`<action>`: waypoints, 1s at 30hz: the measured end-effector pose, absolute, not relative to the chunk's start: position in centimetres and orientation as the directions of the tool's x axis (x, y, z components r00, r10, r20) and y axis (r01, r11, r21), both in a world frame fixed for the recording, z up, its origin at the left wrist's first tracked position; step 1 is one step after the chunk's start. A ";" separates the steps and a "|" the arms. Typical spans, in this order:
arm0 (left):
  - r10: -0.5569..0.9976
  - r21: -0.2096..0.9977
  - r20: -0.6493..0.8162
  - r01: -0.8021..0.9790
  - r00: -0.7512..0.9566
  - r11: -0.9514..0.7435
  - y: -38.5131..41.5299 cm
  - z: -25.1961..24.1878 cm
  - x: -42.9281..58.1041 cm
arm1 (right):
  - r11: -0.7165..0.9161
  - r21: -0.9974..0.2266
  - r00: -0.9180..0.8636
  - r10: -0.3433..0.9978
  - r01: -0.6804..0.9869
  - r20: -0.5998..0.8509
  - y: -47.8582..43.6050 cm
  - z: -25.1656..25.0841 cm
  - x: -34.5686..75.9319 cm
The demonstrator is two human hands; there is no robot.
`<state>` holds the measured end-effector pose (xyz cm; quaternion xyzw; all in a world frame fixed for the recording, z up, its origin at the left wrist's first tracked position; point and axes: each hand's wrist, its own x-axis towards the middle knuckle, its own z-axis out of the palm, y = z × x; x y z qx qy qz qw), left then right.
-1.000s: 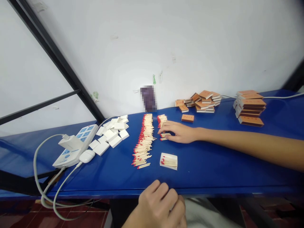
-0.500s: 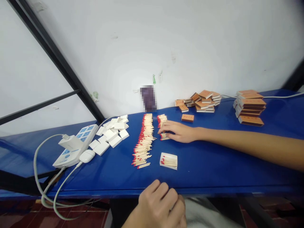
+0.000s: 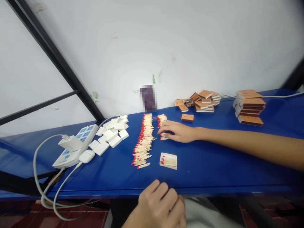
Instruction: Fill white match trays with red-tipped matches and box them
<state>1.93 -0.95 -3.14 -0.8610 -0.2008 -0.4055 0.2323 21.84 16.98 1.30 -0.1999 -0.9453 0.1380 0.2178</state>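
My right hand (image 3: pixel 179 130) reaches in from the right over a short row of red-tipped matches (image 3: pixel 161 119), its fingers bent down around some of them and its thumb on the near side. The fingertips partly cover the matches there. Nearer to me lies a white matchbox tray (image 3: pixel 175 164) with several matches inside. A long, loose row of matches (image 3: pixel 147 133) runs beside it on the left. At the front edge of the blue table (image 3: pixel 209 167), my left hand (image 3: pixel 161 204) is curled into a fist, and nothing shows in it.
White tray pieces (image 3: pixel 110 134) are heaped on the left, beside a power strip (image 3: pixel 86 134) with a charger and looping cables (image 3: pixel 35 164). Orange matchbox covers (image 3: pixel 205 99) lie piled at the back, with one box (image 3: pixel 187 118) apart. Another stack (image 3: pixel 250 107) stands at right.
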 end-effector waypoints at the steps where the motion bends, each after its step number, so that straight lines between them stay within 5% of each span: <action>1: 0.156 -0.238 0.793 0.535 0.589 -0.811 -1.0 -3.1 2.0 | 0.881 -0.349 -0.825 0.439 0.319 0.355 17.0 1.3 21.8; 21: 0.149 -0.248 0.800 0.546 0.582 -0.800 -1.0 -3.2 2.1 | 0.879 -0.351 -0.816 0.447 0.324 0.366 17.0 1.2 21.8; 28: 0.359 0.142 0.787 0.418 0.502 -0.897 -2.1 0.3 1.2 | 0.880 -0.350 -0.815 0.445 0.322 0.371 17.0 1.1 21.8; 30: 0.423 0.100 0.694 0.505 0.582 -0.858 -3.4 1.8 0.3 | 0.878 -0.358 -0.815 0.445 0.317 0.372 17.0 1.2 21.7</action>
